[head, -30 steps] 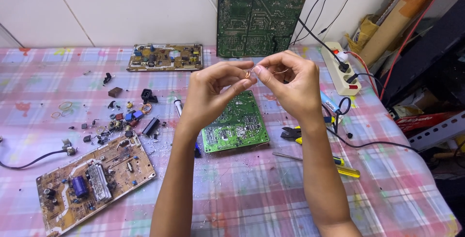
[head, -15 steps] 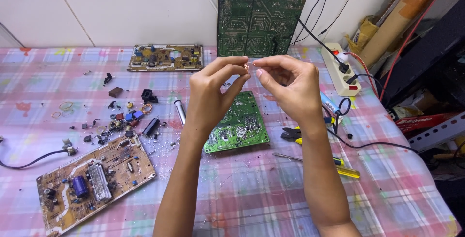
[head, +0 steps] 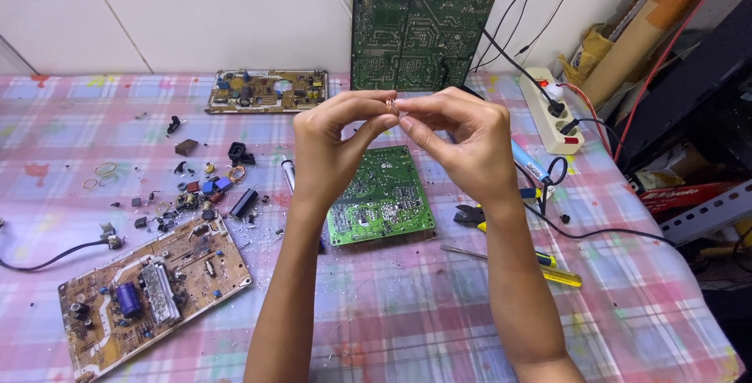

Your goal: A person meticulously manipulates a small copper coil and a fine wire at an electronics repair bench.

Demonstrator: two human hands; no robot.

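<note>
My left hand (head: pixel 333 148) and my right hand (head: pixel 462 144) are raised above the table with their fingertips pinched together on a tiny copper-coloured coil part (head: pixel 391 104). Most of the part is hidden by the fingers. Below the hands a green circuit board (head: pixel 380 199) lies solder side up on the checked tablecloth.
A large green board (head: pixel 419 30) leans on the wall. A brown board (head: pixel 153 289) lies front left, another board (head: pixel 266 89) at the back. Several loose components (head: pixel 204 191) are scattered left. Cutters (head: pixel 474 214), a yellow screwdriver (head: pixel 540 269), a soldering iron (head: pixel 531 165) and a power strip (head: pixel 552 113) sit right.
Both hands stay pinched on the small part and have shifted slightly up and left; the fingers have turned a little around it.
</note>
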